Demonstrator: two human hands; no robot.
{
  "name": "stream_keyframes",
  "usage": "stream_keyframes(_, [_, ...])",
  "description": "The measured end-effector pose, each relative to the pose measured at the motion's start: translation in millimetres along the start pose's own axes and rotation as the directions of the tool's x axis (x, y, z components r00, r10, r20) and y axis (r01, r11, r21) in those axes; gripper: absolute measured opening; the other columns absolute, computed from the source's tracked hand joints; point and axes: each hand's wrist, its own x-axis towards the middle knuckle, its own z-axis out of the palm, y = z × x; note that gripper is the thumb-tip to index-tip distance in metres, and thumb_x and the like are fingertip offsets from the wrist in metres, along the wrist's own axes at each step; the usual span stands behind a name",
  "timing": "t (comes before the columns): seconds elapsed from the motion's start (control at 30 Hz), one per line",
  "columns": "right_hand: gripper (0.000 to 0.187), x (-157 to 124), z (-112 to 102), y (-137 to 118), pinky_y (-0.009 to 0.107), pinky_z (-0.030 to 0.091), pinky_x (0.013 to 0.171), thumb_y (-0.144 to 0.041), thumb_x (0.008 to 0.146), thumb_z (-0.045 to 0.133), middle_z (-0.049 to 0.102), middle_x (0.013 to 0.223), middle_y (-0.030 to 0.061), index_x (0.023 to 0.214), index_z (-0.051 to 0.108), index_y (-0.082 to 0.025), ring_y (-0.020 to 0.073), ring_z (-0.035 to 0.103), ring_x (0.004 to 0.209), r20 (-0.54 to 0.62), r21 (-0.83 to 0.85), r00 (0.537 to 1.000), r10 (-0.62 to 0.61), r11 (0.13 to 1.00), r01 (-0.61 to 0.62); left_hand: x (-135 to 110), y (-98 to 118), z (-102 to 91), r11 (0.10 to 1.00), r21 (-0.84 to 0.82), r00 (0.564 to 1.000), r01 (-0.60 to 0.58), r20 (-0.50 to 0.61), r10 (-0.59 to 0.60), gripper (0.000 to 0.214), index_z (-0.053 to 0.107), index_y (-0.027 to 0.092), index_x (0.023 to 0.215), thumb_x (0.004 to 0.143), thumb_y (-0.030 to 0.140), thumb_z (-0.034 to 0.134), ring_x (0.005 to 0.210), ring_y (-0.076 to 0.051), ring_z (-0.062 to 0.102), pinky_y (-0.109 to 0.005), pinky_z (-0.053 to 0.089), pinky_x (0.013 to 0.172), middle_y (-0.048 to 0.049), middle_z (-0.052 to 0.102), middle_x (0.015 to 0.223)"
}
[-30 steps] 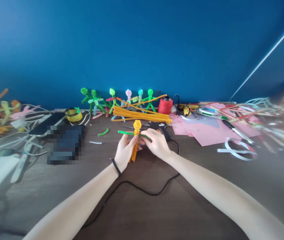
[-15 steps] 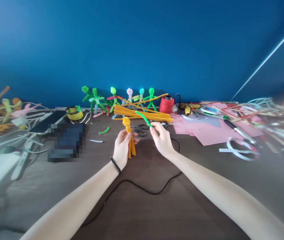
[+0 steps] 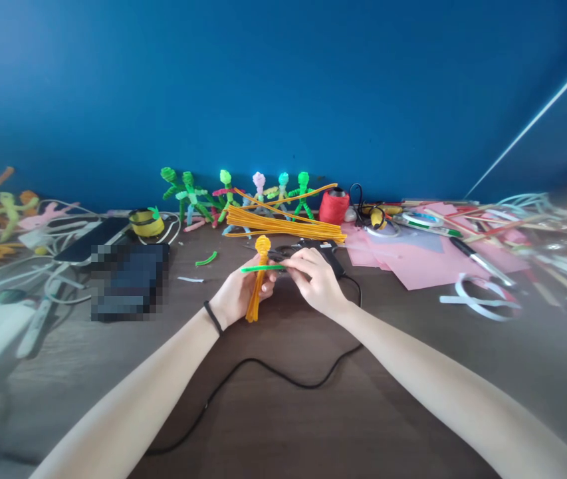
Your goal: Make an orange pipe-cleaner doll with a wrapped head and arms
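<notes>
My left hand (image 3: 236,293) is closed around an orange pipe-cleaner figure (image 3: 263,245), whose coiled head points up and whose loose stems hang below. Between the fingertips of my right hand (image 3: 319,279) is one end of a green pipe cleaner (image 3: 263,268). That green piece lies level across the front of the orange figure, just under its head, and its free end reaches over my left hand. Behind my hands are dark scissors (image 3: 280,254), partly hidden. A bundle of orange pipe cleaners (image 3: 288,225) lies farther back.
Several pipe-cleaner figures (image 3: 303,189) lean against the blue wall. A red spool (image 3: 334,206) and pink paper (image 3: 413,266) are to the right. On the left lie a phone (image 3: 131,279), a yellow tape roll (image 3: 146,224) and a green scrap (image 3: 207,259). A black cable (image 3: 308,387) crosses the front.
My right hand has brought the green pipe cleaner down and left, from slanting above to level across the orange figure. The figure has tilted a little in my left hand.
</notes>
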Motion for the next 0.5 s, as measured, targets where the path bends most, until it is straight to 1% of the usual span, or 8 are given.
stream_keyframes(0.07, [0.017,0.8,-0.6,-1.0,0.030,0.043,0.069,-0.018,0.080,0.050,0.063,0.078,0.0050,0.086,0.066,-0.019,0.0160,0.051,0.074,0.018,0.076,0.999,0.046,0.996,-0.047,-1.0,0.0,-1.5,1.000,0.028,1.000,-0.001,0.022,0.001,0.013,0.057,0.013,0.078,0.070,0.023,0.060,0.048,-0.005,0.042,-0.015,0.031,0.040,-0.0014,0.055,0.065])
stream_keyframes(0.13, [0.015,2.2,-2.2,-2.3,0.030,0.043,0.069,-0.019,0.077,0.053,0.066,0.078,0.0046,0.084,0.067,-0.018,0.0156,0.054,0.073,0.069,0.171,0.987,0.144,0.973,-0.153,-1.0,-1.0,-3.2,0.996,0.078,0.999,-0.037,0.003,0.036,0.015,0.057,0.012,0.078,0.065,0.017,0.064,0.050,-0.004,0.043,-0.014,0.029,0.040,-0.0019,0.056,0.067])
stream_keyframes(0.17, [0.014,3.2,-3.4,-2.9,0.030,0.043,0.069,-0.019,0.076,0.055,0.066,0.076,0.0044,0.082,0.067,-0.018,0.0155,0.055,0.072,0.121,0.227,0.972,0.201,0.948,-0.225,-0.7,-1.6,-4.1,0.994,0.101,0.999,-0.051,-0.013,0.052,0.016,0.057,0.012,0.077,0.064,0.016,0.065,0.051,-0.004,0.044,-0.013,0.028,0.040,-0.0019,0.057,0.067])
stream_keyframes(0.2, [0.013,4.4,-4.7,-3.2,0.029,0.044,0.067,-0.021,0.075,0.056,0.067,0.074,0.0042,0.081,0.067,-0.017,0.0155,0.056,0.070,0.191,0.290,0.948,0.255,0.908,-0.303,-0.1,-2.1,-5.1,0.991,0.121,0.998,-0.055,-0.028,0.059,0.016,0.057,0.013,0.076,0.064,0.015,0.066,0.052,-0.004,0.045,-0.013,0.028,0.040,-0.0018,0.058,0.067])
stream_keyframes(0.27, [0.015,6.9,-7.4,-2.9,0.028,0.044,0.062,-0.026,0.075,0.056,0.067,0.068,0.0039,0.080,0.065,-0.015,0.0150,0.058,0.066,0.359,0.411,0.875,0.324,0.787,-0.460,1.2,-2.8,-7.1,0.986,0.156,0.997,-0.051,-0.052,0.060,0.017,0.057,0.014,0.076,0.063,0.017,0.067,0.053,-0.005,0.047,-0.014,0.030,0.041,-0.0011,0.059,0.067])
stream_keyframes(0.33, [0.017,8.8,-9.4,-1.5,0.026,0.043,0.058,-0.030,0.074,0.058,0.067,0.064,0.0034,0.078,0.062,-0.014,0.0137,0.059,0.060,0.492,0.497,0.803,0.337,0.649,-0.576,2.5,-3.2,-8.6,0.980,0.190,0.995,-0.056,-0.067,0.070,0.019,0.057,0.015,0.076,0.062,0.019,0.069,0.053,-0.005,0.048,-0.015,0.032,0.043,0.0002,0.059,0.066])
stream_keyframes(0.37, [0.018,9.3,-9.8,-0.6,0.024,0.042,0.056,-0.031,0.072,0.060,0.066,0.063,0.0030,0.077,0.060,-0.014,0.0128,0.059,0.059,0.528,0.526,0.780,0.336,0.591,-0.611,3.0,-3.3,-9.0,0.977,0.202,0.994,-0.064,-0.073,0.080,0.020,0.057,0.015,0.075,0.061,0.020,0.070,0.053,-0.005,0.048,-0.015,0.033,0.044,0.0007,0.059,0.065])
stream_keyframes(0.5, [0.019,8.7,-7.8,2.7,0.018,0.038,0.047,-0.030,0.068,0.065,0.066,0.061,0.0011,0.072,0.056,-0.014,0.0073,0.054,0.051,0.567,0.615,0.751,0.339,0.432,-0.660,3.9,-5.0,-7.8,0.970,0.224,0.991,-0.088,-0.078,0.108,0.023,0.056,0.015,0.074,0.059,0.022,0.072,0.054,-0.005,0.048,-0.015,0.034,0.045,0.0025,0.055,0.062])
